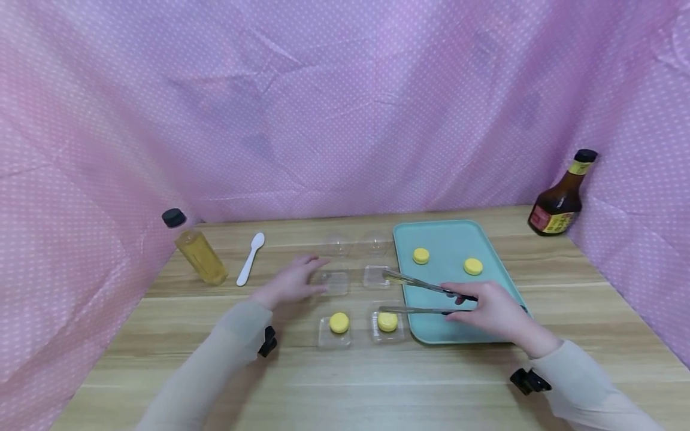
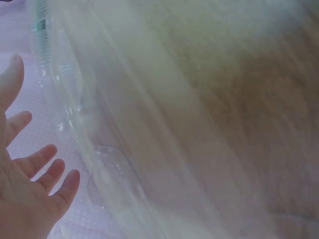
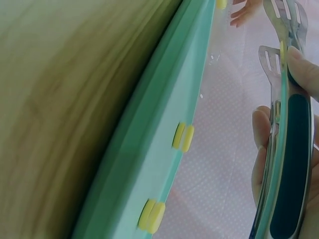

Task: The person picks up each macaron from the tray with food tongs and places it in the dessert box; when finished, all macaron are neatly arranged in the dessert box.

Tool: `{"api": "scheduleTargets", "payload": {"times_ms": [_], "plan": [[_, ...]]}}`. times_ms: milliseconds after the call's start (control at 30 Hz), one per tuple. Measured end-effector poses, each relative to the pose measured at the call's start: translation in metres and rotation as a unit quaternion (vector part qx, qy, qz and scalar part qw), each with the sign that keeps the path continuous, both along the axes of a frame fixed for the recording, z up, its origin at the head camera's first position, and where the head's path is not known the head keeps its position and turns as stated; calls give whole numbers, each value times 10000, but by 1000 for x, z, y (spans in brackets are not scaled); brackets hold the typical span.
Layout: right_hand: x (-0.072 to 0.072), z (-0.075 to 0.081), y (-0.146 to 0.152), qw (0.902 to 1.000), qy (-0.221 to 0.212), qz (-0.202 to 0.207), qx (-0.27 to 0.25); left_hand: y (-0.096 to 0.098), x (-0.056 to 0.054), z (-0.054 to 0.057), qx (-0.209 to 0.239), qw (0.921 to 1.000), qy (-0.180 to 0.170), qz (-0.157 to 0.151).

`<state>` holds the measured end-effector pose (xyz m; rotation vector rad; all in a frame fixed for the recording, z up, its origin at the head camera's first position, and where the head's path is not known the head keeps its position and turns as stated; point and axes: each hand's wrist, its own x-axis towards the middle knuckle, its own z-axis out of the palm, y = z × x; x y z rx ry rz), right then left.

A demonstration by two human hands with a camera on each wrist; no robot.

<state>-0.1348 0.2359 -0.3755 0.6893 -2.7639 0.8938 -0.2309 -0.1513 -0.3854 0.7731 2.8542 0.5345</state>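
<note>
The tongs [image 3: 293, 159] reach over the left edge of the green tray [image 1: 444, 239], their arms apart; the right hand [image 1: 493, 308] has its grip pinching the handles. Yellow macarons [image 1: 473, 266] sit on the tray and in the nearer plastic boxes [image 1: 334, 341] on the worktop [image 1: 302, 389]. The left hand [image 1: 293, 278], grip spread, is just beside a farther box [image 1: 337, 284].
</note>
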Motion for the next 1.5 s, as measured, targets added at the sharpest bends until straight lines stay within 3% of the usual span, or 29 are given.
{"api": "scheduleTargets", "payload": {"times_ms": [467,933,1267,1500], "plan": [[-3,3,19,9988,-340,-318,-171,5,-8,-9,-304,9993,-61,-203],[-13,10,56,9958,108,-906,101,8,-8,-7,-188,9990,-399,91],[-21,11,98,9876,-149,-1360,764,10,-10,-6,95,9973,-672,296],[-26,5,121,9868,-156,-1288,968,10,-10,-8,210,9965,-725,349]]}}
